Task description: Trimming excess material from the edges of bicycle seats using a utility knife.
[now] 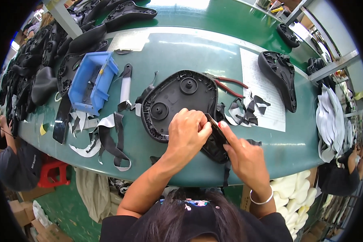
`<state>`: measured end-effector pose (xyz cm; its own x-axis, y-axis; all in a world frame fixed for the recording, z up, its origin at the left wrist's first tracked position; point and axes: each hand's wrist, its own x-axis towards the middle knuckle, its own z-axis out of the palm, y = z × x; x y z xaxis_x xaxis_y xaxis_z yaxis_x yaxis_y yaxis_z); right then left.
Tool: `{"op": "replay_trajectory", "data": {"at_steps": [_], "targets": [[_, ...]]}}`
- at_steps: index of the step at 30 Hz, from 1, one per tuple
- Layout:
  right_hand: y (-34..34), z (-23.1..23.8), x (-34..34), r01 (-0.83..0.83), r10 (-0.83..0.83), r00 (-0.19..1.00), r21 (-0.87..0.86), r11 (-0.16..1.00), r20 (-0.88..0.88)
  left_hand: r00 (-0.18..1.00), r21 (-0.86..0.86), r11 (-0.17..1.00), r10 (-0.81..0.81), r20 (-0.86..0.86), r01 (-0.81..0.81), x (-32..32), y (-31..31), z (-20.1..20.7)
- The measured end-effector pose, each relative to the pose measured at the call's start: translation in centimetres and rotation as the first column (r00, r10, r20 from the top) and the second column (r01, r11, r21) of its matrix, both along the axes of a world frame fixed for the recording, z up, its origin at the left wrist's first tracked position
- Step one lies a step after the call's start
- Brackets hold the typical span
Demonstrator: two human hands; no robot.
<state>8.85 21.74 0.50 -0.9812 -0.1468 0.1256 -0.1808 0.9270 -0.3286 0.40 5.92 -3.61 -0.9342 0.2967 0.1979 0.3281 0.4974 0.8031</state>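
A black bicycle saddle [175, 101] lies upside down on the green table in front of me, its hollow plastic underside facing up. My left hand [188, 133] is closed in a fist over the saddle near its narrowing part. What its curled fingers pinch is hidden. My right hand [244, 155] grips a thin, dark, blade-like tool [214, 124] at the saddle's right edge, index finger stretched along it. The tool's tip is close to my left fingers. Beyond the saddle lie red-handled pliers [232, 84]. Black and white trimmed strips [109, 137] are scattered left of it.
A blue bin [93, 82] stands on the left beside a heap of black saddles [44, 80]. Another saddle [279, 76] rests on a paper sheet [266, 117] at right, near more cut scraps [250, 111]. Stacked white covers [330, 123] hang over the right edge. Other people work at both sides.
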Motion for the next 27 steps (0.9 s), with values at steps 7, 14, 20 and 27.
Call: {"op": "replay_trajectory", "data": {"at_steps": [7,14,20,27], "targets": [[4.0,0.6,4.8,0.04,0.038,0.971,-0.319,0.947,0.235,0.953,0.257,0.955,-0.209,0.219,0.15,-0.6,-1.8,3.1],[3.0,-2.9,-3.2,0.036,0.009,0.998,-0.646,0.763,0.066,0.963,-0.335,0.923,-0.11,0.247,0.191,-12.3,-8.3,-0.4],[12.7,-4.6,-10.8,0.363,-0.536,0.839,-0.828,0.427,0.091,0.808,0.484,0.822,-0.051,0.586,-0.299,-15.9,-7.8,1.7],[14.8,-7.1,-15.6,0.357,-0.617,0.784,-0.866,0.35,0.074,0.822,0.379,0.925,-0.231,0.52,0.02,-13.1,-4.6,0.5]]}}
